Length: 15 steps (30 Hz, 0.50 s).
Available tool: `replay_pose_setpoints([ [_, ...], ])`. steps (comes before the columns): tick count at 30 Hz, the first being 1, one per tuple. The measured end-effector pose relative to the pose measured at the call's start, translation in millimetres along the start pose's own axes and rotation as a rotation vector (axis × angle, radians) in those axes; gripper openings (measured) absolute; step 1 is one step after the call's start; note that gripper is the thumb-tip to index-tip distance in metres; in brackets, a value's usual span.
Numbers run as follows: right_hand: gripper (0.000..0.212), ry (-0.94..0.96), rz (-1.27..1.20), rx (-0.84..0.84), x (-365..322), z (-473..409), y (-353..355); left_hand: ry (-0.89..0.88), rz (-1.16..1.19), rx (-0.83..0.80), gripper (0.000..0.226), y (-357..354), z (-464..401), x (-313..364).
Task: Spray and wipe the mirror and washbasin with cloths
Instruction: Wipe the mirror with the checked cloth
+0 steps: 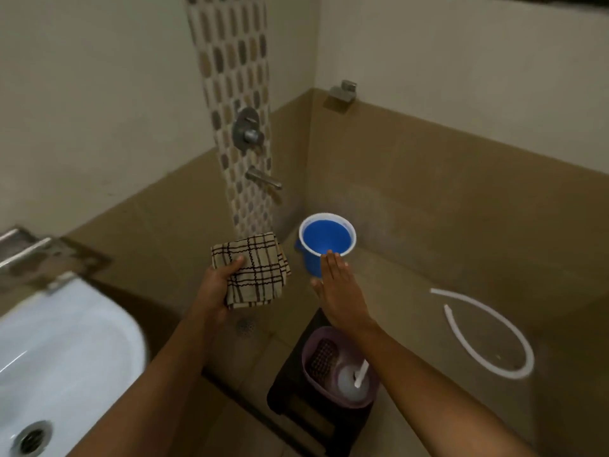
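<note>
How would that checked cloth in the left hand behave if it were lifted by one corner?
The checked cloth would probably flop open: it is soft woven fabric, folded in layers that only the left hand's grip keeps together. It looks light, since the thumb and fingers alone carry it. It seems unlikely to slip, as the weave looks matte and dry.

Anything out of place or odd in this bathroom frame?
A white hose lies loose and curled on the tan surface at right, attached to nothing visible. Otherwise nothing stands out: no spills or damage.

No readable text anywhere
</note>
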State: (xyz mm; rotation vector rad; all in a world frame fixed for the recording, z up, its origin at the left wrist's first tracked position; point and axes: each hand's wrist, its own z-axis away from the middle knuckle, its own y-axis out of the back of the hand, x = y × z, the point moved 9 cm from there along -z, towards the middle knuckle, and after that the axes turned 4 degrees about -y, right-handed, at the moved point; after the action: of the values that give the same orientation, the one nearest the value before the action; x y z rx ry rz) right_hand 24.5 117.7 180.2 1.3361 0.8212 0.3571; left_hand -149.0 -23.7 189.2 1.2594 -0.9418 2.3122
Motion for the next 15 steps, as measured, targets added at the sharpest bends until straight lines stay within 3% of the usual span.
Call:
replay_pose_setpoints([
  [3, 0.089, 0.077, -0.005, -0.005, -39.9, -10.7, -1.3, -0.032, 0.045, 0.062, 0.027, 32.7, 17.0, 19.8],
  [8, 0.082, 0.209, -0.004, -0.025, -109.1, -9.4, -6.3, -0.133, 0.055, 0.155, 0.029, 89.0, 55.6, 50.6],
  [11, 0.092, 0.3, 0.013, -0.019, -151.3, 1.6, -9.3, -0.203, 0.041, 0.211, 0.028, 121.1, 87.8, 66.2],
  [15, 0.065, 0.383, 0.033, -0.022, -208.7, 32.5, -2.8, -0.264, 0.09, 0.285, 0.026, 165.5, 139.9, 76.9],
])
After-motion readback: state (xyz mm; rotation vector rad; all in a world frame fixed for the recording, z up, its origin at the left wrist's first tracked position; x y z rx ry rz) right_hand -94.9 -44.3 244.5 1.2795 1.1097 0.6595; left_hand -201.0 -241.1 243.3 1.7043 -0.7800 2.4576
